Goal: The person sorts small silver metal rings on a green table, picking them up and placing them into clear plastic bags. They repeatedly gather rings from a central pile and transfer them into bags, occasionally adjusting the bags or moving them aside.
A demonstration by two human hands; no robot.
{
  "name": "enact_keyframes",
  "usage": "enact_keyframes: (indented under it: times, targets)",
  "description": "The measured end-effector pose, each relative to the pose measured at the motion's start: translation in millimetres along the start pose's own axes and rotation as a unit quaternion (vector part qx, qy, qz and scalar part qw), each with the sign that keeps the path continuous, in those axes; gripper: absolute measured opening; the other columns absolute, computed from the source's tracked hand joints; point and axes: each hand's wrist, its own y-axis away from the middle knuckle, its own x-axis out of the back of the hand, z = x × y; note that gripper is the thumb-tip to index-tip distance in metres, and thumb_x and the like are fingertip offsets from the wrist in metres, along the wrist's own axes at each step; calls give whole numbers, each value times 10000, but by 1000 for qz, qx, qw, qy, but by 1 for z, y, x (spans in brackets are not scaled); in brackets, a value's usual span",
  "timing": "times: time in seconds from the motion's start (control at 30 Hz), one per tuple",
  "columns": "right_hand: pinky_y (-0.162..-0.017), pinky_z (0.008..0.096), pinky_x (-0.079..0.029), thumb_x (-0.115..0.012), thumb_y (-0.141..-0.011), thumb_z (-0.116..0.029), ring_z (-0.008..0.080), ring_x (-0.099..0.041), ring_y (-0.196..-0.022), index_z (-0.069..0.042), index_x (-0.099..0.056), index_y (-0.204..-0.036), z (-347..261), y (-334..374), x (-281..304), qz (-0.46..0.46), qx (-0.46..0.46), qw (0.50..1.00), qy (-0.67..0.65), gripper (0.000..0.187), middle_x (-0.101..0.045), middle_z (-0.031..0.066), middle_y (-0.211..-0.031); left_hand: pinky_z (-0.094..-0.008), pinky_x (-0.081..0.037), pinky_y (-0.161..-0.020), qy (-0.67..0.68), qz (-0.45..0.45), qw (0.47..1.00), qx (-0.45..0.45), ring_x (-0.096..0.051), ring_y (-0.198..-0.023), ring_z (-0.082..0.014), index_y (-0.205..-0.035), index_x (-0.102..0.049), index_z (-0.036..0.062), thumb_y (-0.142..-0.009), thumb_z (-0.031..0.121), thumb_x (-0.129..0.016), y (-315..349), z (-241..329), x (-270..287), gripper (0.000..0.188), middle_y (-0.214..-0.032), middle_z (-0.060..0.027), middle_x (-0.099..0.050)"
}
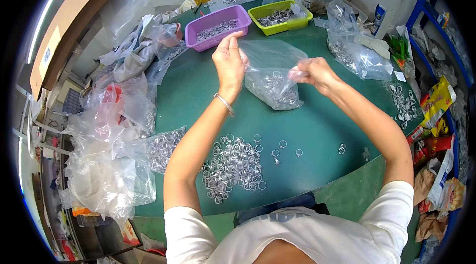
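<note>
Bagging step, looks like; left hand (229, 60) and right hand (311, 71) both have fingers pinched on top edge of clear bag (272, 78); bag hangs between fingers, bottom full of metal rings resting on counter (317, 130); loose ring pile (233, 165) well below wrists; next move probably needs bag mouth kept wide and one hand freed.

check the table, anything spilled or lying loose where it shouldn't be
A few metal rings lie scattered singly on the green table, apart from the main ring pile. Both hands, left hand and right hand, grip the clear bag of rings; it looks intact.
</note>
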Motion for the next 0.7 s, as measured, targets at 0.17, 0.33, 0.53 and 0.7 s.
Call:
enact_keyframes:
  times: [0.17,0.33,0.53,0.7]
  targets:
    - [-890,387,-533,-384,-944,-7,309,-604,-1016,99,-413,-1228,-21,-17,-10,129,-3,965,-229,304,-579,215,-1091,-197,-251,-331,28,11,999,-30,-322,-379,-44,-1156,-529,20,-989,212,-459,-16,4,5,265,-506,27,-406]
    - [-868,408,-543,-373,-923,19,291,-642,-903,66,-474,-1146,-17,-33,-13,98,-39,862,-496,249,-625,173,-975,-206,-317,-370,142,-6,988,57,-367,-419,-68,-1265,-428,-41,-972,227,-499,-11,2,23,404,-582,9,-417]
    - [-389,243,-329,-368,-918,-52,98,-375,-442,-92,-437,-718,28,-51,2,-43,-131,867,-478,215,-381,-12,-569,-245,-465,-494,-87,-235,929,274,-534,-559,-110,-1278,-433,-83,-920,155,-579,12,-22,62,453,-710,-31,-546]
    - [-329,223,-256,-483,-887,-136,62,-292,-376,-127,-426,-647,21,-21,-3,-37,-123,948,-291,247,-308,-52,-508,-292,-535,-756,-123,-244,915,297,-634,-844,-193,-1072,-596,-48,-901,123,-586,26,-47,50,241,-927,-110,-652]
